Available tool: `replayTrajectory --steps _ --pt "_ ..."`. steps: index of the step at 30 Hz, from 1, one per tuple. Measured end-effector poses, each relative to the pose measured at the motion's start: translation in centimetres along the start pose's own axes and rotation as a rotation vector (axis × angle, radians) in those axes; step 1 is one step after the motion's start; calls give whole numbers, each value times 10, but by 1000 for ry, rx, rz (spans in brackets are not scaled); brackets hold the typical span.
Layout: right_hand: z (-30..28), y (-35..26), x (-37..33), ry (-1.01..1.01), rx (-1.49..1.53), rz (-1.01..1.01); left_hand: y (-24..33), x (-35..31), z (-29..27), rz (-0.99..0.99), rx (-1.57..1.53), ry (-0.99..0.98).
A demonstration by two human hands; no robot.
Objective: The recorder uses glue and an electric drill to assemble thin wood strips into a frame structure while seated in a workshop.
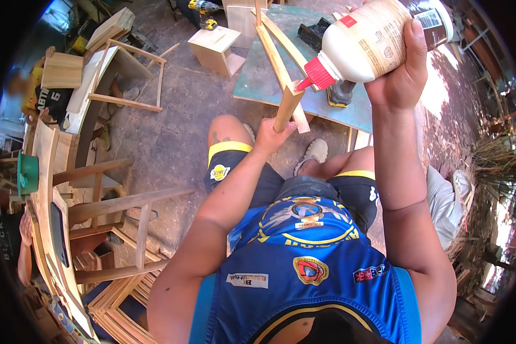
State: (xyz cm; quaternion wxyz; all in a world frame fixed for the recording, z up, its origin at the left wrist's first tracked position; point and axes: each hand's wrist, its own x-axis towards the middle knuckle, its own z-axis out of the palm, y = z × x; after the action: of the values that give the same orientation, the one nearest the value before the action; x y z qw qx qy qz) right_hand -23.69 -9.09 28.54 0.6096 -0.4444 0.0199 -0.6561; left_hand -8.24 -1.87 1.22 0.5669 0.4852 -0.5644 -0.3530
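Note:
My right hand (400, 77) grips a large white glue bottle (364, 43) with a red nozzle cap (320, 73), tipped down to the left. The nozzle tip meets, or nearly meets, the upper end of a short wooden piece (288, 108). My left hand (272, 135) is closed around the lower part of that piece, some fingers hidden behind it. Long wooden strips (276, 49) extend beyond it across a green tabletop (252, 83). A black-and-yellow power tool (340, 94) sits on the tabletop below the bottle.
A wooden box (215, 47) stands beyond my left knee, near a yellow cordless drill (203, 12). Wooden frames (126, 103) and chair-like parts (117, 203) crowd the left. Another person holds a board (61, 71) at far left. Stacked frames (117, 307) lie at lower left.

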Motion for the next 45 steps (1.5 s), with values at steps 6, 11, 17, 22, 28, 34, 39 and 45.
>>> replayTrajectory --steps 6,11,17,22,28,34,39,45 --pt "2 3 0 21 14 -1 2 1 -2 -11 15 -10" --pt "2 5 -1 66 22 31 6 2 -1 8 3 2" --pt "1 4 2 2 32 39 5 2 -2 -26 43 2" --pt "2 2 1 10 -19 49 2 1 -2 -18 7 -3" --pt "3 3 2 33 -38 19 3 2 -1 5 12 2" --pt "3 5 2 36 -18 28 2 2 -1 9 -8 9" --pt "4 5 1 16 -17 44 0 3 -1 3 -1 13" --pt "6 7 1 56 2 31 1 4 -1 32 -1 30"
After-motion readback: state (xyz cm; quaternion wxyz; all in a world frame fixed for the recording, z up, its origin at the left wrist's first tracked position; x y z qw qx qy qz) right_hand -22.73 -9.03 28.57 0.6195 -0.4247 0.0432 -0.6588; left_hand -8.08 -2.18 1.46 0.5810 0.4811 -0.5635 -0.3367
